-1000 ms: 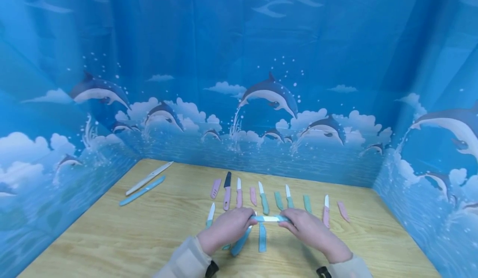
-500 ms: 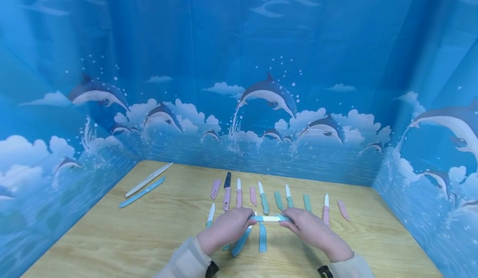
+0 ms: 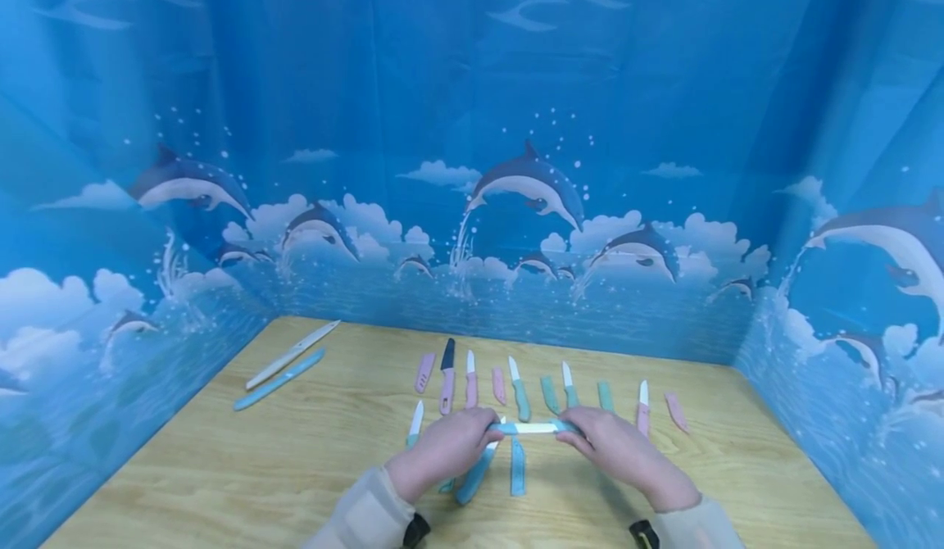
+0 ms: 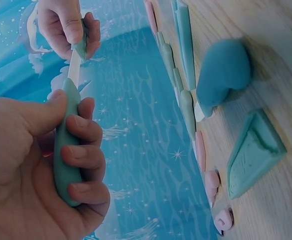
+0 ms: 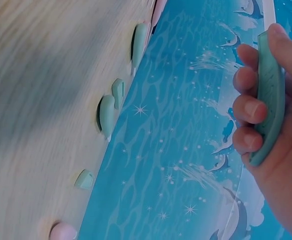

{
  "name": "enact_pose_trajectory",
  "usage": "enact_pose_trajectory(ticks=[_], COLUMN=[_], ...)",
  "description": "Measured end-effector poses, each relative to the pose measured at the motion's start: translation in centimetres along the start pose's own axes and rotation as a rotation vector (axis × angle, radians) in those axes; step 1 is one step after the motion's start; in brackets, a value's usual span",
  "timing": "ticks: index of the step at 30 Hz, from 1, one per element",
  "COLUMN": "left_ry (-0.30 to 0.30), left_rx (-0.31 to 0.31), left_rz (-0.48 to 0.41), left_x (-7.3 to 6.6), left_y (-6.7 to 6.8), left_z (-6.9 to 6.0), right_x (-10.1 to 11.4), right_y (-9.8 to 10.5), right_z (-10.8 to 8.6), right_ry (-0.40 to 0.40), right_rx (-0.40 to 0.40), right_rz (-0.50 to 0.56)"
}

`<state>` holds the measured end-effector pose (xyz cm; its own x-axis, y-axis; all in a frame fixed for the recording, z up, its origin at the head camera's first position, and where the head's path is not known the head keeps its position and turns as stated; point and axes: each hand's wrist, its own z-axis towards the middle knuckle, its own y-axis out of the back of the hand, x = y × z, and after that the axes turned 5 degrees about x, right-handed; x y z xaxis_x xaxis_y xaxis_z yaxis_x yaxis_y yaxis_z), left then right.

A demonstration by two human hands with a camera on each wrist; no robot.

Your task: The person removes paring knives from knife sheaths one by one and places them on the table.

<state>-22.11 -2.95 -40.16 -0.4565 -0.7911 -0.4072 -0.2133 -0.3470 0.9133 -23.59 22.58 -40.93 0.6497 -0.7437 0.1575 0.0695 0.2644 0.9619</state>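
Note:
My left hand (image 3: 450,449) grips the blue-green handle (image 4: 68,145) of a small paring knife, fingers wrapped round it. From it the pale blade (image 3: 534,428) runs level across to a matching sheath (image 5: 269,100), which my right hand (image 3: 615,451) holds with curled fingers. The blade's far end meets the sheath's mouth; how deep it sits inside is hidden. Both hands are above the table. Below them lie a blue knife (image 3: 475,477), partly behind my left hand, and a blue sheath (image 3: 518,467). Another knife (image 3: 416,422) pokes out left of my left hand.
Along the back lie several pink and green knives and sheaths, including a dark-bladed pink knife (image 3: 447,377) and a pink sheath (image 3: 676,412) at the right. A long white knife (image 3: 291,356) and blue sheath (image 3: 279,379) lie far left. A dolphin-print curtain (image 3: 472,164) encloses the wooden table (image 3: 221,467).
My right hand has shifted slightly right, away from the left, and a little more blade shows between handle and sheath. The head view has drifted slightly; things on the table stay put.

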Motion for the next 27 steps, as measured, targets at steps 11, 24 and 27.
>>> enact_pose_trajectory(ticks=[11,24,27], left_ry=[0.024,0.062,0.106], left_rx=[-0.029,-0.034,-0.018], left_rz=[-0.153,0.171,0.245], left_x=[0.5,-1.6,-2.7], left_y=[0.6,-0.2,-0.9], left_z=[0.0,0.5,0.9], right_x=[-1.8,-3.6,-3.8], right_y=[1.4,1.3,0.9], right_z=[-0.9,-3.5,-3.5], right_ry=[-0.121,-0.017,0.091], right_rx=[-0.021,0.1,0.08], right_rz=[0.047,0.067,0.029])
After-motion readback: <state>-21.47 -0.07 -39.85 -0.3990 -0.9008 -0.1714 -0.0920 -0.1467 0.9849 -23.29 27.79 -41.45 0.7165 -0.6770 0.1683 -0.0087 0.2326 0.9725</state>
